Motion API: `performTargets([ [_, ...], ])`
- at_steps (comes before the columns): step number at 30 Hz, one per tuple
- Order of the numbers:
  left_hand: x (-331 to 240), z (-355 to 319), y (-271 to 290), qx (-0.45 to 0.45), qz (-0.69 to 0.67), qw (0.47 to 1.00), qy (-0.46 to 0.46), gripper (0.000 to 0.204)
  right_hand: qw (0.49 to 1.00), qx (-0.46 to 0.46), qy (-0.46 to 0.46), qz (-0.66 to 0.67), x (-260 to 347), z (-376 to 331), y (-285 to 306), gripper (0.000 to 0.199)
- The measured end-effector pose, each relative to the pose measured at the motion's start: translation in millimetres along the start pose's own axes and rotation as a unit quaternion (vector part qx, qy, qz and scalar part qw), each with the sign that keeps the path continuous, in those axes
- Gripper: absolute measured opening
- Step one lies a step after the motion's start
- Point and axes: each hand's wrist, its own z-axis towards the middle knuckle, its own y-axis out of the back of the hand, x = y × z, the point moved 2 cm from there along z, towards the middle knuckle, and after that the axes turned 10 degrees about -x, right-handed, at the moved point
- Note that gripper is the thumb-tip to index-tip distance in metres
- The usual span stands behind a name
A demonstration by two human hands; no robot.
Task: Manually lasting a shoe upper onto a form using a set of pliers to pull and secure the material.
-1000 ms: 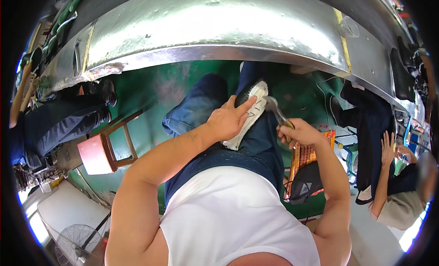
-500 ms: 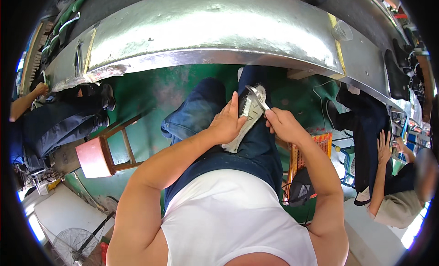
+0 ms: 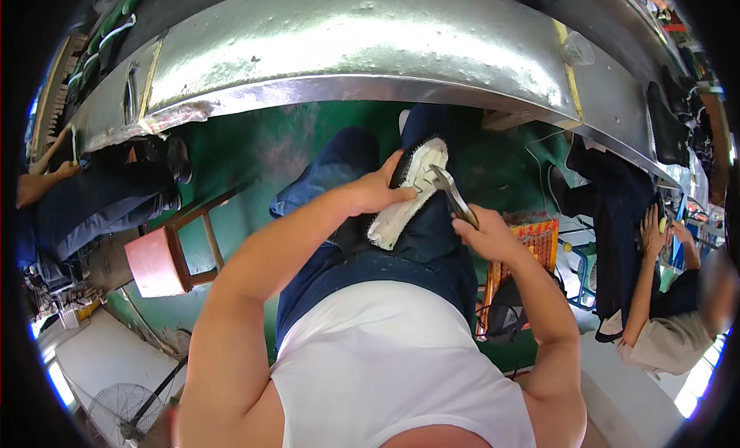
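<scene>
Left hand (image 3: pixel 375 192) holds a shoe (image 3: pixel 391 223) by its side, thumb over the edge; right hand (image 3: pixel 487 231) is closed round a hammer (image 3: pixel 453 192).
The shoe rests pale underside up on the right thigh (image 3: pixel 441 251), near the metal bench (image 3: pixel 347 90). It looks firm, fairly light, rough rather than slippery; its dark side seems the best hold.

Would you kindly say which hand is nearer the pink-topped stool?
Left: the left hand, on the shoe, is right of the stool; the right hand, holding a tool, is farther right.
</scene>
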Motion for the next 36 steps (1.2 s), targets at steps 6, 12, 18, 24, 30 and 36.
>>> performTargets([
  [6, 8.6, 17.0, 3.5, 0.016, -0.023, 1.000, -0.003, 0.101, 0.979, 0.152, 0.047, -0.125, 37.1, -10.1, 2.3, 0.028],
  [12, 13.7, 20.4, 2.5, 0.024, -0.074, 0.997, -0.008, 0.103, 0.918, 0.063, 0.150, -0.361, 55.8, -12.2, -23.2, 0.038],
  [18, 13.0, 18.0, 5.8, 0.010, -0.080, 0.997, 0.006, 0.102, 0.956, 0.103, 0.141, -0.235, 47.4, -10.1, -28.2, 0.035],
  [24, 18.1, 15.9, 2.1, -0.009, -0.047, 0.998, -0.029, 0.098, 0.942, 0.098, 0.113, -0.300, 60.6, -4.1, -35.8, 0.027],
  [30, 32.2, 22.3, 8.1, -0.037, -0.098, 0.992, -0.074, 0.095, 0.950, -0.034, 0.199, -0.237, 15.6, 9.6, -57.5, 0.028],
  [36, 6.4, -2.2, 1.0, -0.065, 0.053, 0.995, -0.061, 0.093, 0.965, -0.047, 0.156, -0.205, 3.9, -30.5, -49.9, 0.036],
])
